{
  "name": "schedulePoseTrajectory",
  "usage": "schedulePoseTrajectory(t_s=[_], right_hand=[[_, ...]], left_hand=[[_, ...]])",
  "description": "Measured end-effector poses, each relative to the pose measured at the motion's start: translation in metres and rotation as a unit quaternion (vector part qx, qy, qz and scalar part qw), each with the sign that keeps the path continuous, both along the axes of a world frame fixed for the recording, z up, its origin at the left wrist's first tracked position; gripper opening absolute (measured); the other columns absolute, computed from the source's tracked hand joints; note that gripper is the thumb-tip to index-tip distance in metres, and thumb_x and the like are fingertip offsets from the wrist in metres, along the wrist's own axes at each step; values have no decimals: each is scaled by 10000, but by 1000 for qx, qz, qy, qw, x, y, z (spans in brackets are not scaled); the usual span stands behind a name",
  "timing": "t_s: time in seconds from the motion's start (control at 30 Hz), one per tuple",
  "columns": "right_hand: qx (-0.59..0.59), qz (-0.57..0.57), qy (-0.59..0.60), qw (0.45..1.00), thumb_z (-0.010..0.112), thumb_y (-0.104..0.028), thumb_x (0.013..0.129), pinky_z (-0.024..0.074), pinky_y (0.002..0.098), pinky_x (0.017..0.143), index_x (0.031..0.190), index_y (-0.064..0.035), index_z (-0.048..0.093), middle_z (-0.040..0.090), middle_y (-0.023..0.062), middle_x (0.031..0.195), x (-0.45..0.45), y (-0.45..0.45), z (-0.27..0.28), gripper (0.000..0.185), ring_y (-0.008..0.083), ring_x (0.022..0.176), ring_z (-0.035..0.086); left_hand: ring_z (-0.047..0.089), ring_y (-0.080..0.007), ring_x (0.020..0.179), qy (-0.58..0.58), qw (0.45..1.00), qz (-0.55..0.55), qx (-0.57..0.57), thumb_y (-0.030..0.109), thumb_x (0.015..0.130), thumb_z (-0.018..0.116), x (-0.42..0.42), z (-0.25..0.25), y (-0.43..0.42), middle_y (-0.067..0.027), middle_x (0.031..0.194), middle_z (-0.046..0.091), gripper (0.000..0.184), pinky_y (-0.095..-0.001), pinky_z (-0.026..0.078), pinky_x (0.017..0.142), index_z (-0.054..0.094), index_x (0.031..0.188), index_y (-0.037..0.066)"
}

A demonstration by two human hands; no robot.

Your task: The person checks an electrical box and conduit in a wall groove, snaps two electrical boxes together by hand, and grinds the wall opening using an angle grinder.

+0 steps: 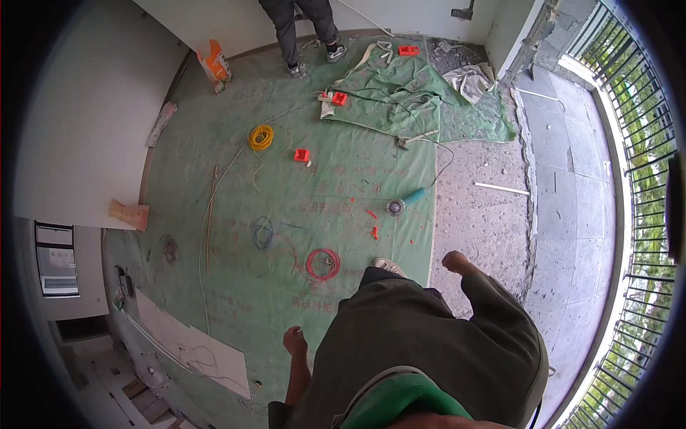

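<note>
My left hand [294, 342] hangs beside my body at lower centre, its fingers curled in, with nothing visible in it. On the other side, my right hand [455, 262] is held out over the bare concrete strip [486, 236], closed like a fist with nothing seen in it. Between the two, a coil of red wire [322, 264] lies on the green floor sheet [286, 193]. An angle grinder [406, 202] rests ahead of my right hand, near small orange pieces [375, 233]. One of my shoes [389, 267] shows.
Another person's legs [304, 28] are at the top. Yellow wire [261, 137], a blue coil [264, 233], red boxes [301, 155], a hammer [402, 143] and crumpled green sheeting [393, 100] lie around the floor. A railing [643, 214] runs along the right.
</note>
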State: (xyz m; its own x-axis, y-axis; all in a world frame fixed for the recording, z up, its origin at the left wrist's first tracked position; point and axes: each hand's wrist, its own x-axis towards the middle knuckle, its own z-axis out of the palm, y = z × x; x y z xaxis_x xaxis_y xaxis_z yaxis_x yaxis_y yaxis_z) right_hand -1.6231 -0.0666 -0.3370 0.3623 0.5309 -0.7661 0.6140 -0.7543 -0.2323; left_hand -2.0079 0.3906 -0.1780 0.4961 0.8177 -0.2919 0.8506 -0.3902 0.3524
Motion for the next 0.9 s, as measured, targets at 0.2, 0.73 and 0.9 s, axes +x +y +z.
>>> schedulePoseTrajectory(t_s=[0.2, 0.73, 0.9], right_hand=[[69, 41, -15, 997, 500, -217, 756, 487, 448, 729, 851, -62, 646, 620, 163, 903, -10, -1, -19, 233, 342, 869, 586], [15, 135, -10, 991, 514, -158, 742, 496, 442, 704, 871, -108, 640, 609, 118, 957, 12, 0, 4, 187, 321, 885, 585], [-37, 95, -8, 995, 545, -104, 725, 525, 416, 692, 920, -140, 643, 605, 105, 984, 24, 0, -7, 220, 315, 881, 591]], left_hand=[[582, -187, 500, -111, 967, 113, -201, 247, 751, 634, -21, -8, -5, -133, 701, 635, 287, -282, 455, 449, 619, 822, -30], [561, -149, 541, -75, 963, 134, -220, 251, 792, 575, -50, -38, -39, -65, 643, 607, 269, -263, 452, 522, 611, 738, -10], [547, -188, 528, -43, 978, 67, -192, 168, 692, 548, -27, 11, -69, -109, 610, 573, 177, -317, 443, 529, 579, 647, 0]])
